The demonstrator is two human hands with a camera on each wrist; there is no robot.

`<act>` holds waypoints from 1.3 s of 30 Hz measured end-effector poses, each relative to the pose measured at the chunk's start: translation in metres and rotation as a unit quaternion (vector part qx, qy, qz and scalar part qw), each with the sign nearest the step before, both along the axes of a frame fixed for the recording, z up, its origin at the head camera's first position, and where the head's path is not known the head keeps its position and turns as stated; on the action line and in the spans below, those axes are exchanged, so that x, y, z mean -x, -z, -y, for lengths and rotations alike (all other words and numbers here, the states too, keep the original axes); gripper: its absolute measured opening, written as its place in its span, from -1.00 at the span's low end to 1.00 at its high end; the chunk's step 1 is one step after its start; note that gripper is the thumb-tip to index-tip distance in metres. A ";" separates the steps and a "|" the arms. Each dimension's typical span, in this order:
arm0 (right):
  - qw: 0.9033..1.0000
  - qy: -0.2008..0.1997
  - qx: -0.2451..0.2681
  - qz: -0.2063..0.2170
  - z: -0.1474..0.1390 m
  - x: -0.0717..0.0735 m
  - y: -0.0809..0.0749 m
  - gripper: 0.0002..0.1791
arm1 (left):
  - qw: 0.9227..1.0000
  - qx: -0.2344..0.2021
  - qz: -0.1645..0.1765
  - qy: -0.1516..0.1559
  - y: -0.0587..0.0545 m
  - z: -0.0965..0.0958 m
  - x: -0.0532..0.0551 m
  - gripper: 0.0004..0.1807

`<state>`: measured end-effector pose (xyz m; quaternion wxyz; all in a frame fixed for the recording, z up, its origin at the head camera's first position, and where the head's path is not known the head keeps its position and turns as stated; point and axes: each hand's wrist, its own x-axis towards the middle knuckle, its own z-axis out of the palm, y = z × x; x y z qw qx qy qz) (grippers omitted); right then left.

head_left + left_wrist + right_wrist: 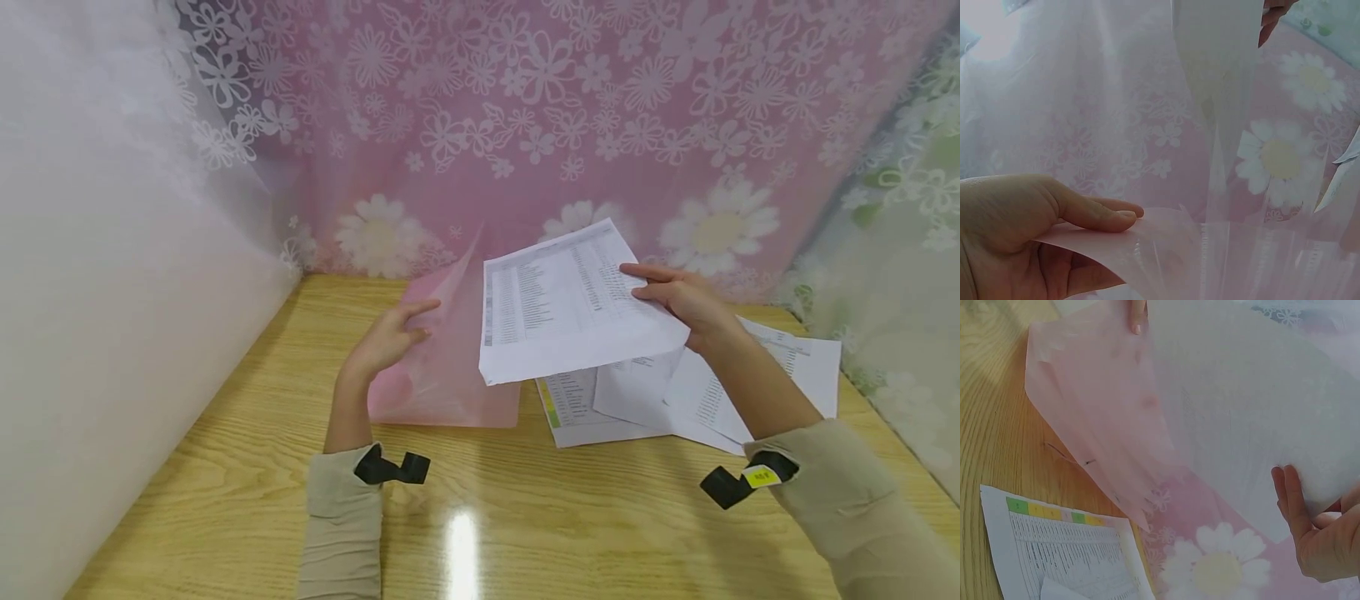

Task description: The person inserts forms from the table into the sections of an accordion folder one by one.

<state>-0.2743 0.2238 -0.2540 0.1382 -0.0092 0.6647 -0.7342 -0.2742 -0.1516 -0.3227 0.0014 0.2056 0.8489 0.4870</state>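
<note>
Pink cloth with white flower print (pixel 577 108) behind light-brown wood-grain bench (pixel 585 500). On bench, right: overlapping loose white printed sheets (pixel 573 404). Left: translucent pink plastic folder (pixel 465 358), one layer raised. White paper with printed table (pixel 558 308) — tilted in air beside folder. Left hand (pixel 384 340): grip pinching folder's edge. Right hand (pixel 693 304): grip pinching paper's right side — thumb, fingers.

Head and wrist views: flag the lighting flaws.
Head: a bright streak glares off the wooden table near the bottom edge; left wrist: a patch at upper left washes out nearly white; right wrist: the raised sheet looks dim, its print unreadable.
</note>
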 end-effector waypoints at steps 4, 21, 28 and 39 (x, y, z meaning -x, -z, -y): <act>1.000 -0.004 -0.002 0.000 0.010 0.007 0.004 -0.39 | 1.000 -0.001 0.005 -0.002 0.000 0.000 0.000 -0.51; 0.995 -0.025 -0.090 -0.033 0.041 0.031 0.014 -0.45 | 1.000 0.009 -0.008 -0.005 0.001 -0.001 0.002 -0.52; 0.985 0.020 -0.158 -0.062 0.059 0.039 0.019 -0.48 | 1.000 0.001 -0.006 -0.009 0.000 -0.001 0.001 -0.51; 0.970 0.042 -0.208 -0.118 0.083 0.043 0.036 -0.52 | 1.000 0.006 -0.004 -0.015 -0.001 -0.002 0.002 -0.53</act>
